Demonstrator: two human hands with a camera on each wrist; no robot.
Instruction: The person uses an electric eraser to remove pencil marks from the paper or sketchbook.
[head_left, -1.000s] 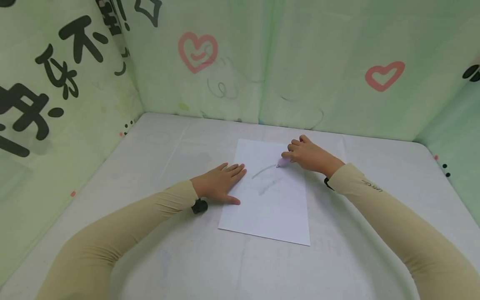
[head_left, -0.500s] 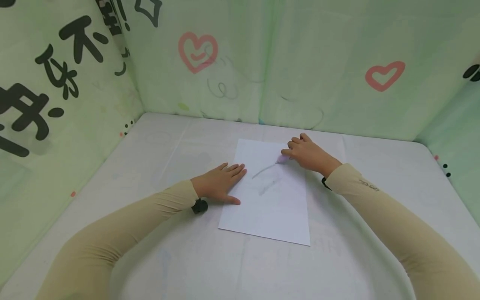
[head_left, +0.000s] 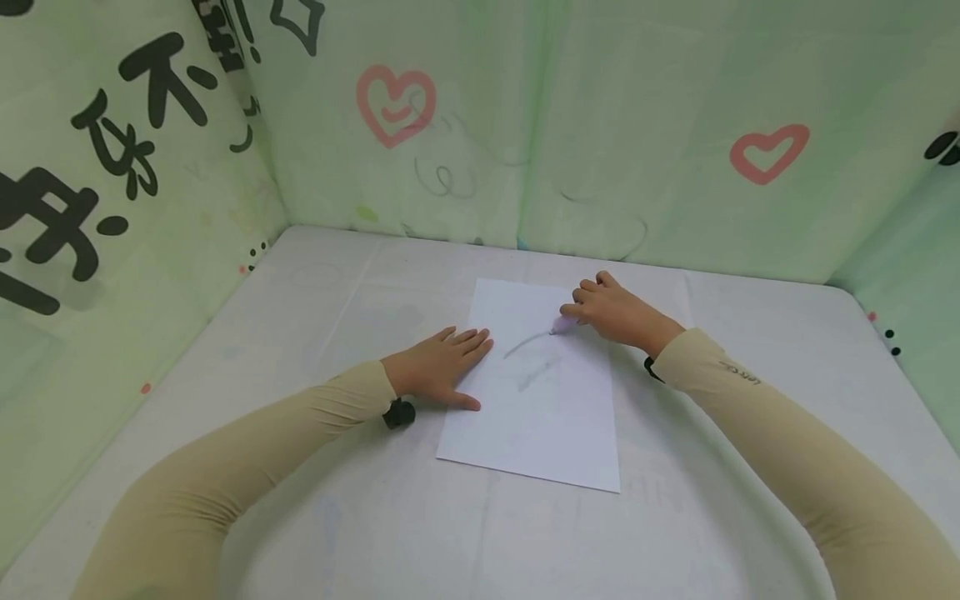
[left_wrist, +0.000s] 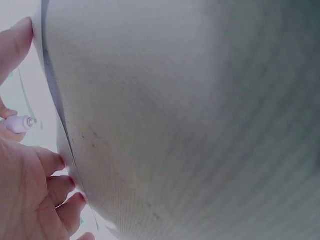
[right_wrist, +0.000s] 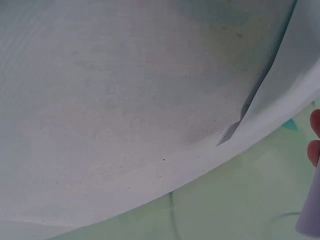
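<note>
Pen [head_left: 564, 324] in right hand [head_left: 615, 312], on paper [head_left: 540, 400]

One sheet, one pen, two hands

On the desk [head_left: 225, 467] lies one sheet of paper [head_left: 547, 417] bearing two grey strokes [head_left: 528, 354]; there is one pale purple pen [head_left: 564, 324], one left hand [head_left: 438, 367], one right hand [head_left: 615, 312], and two pink hearts [head_left: 395, 102] on the curtain behind.

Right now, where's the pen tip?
Head view: the pale purple pen is gripped in the right hand, tip touching the upper right part of the white paper, at the end of a faint curved stroke.
</note>
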